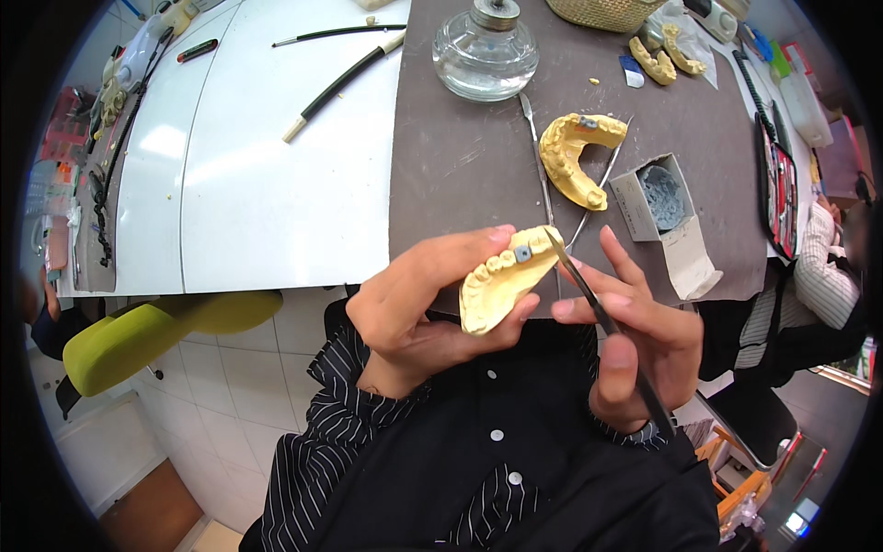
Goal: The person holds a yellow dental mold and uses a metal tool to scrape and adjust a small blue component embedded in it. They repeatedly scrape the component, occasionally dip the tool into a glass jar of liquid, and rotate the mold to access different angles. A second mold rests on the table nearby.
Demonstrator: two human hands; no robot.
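My left hand grips a yellow plaster dental cast by its edges, thumb on one side and fingers on the other. A grey wax tooth stands in its row of teeth. In my right hand is a slim dark carving tool, pinched between thumb and fingers. Its pointed tip meets or hovers just over the end of the cast near the grey tooth; contact cannot be told. Beyond my hands lies a second dental cast, also with a grey spot on it.
An open box of grey-blue wax sits right of the second cast. Metal instruments lie beside that cast. A glass spirit lamp stands farther back. More cast pieces and a woven basket are at the back right. Another person's sleeve shows at right.
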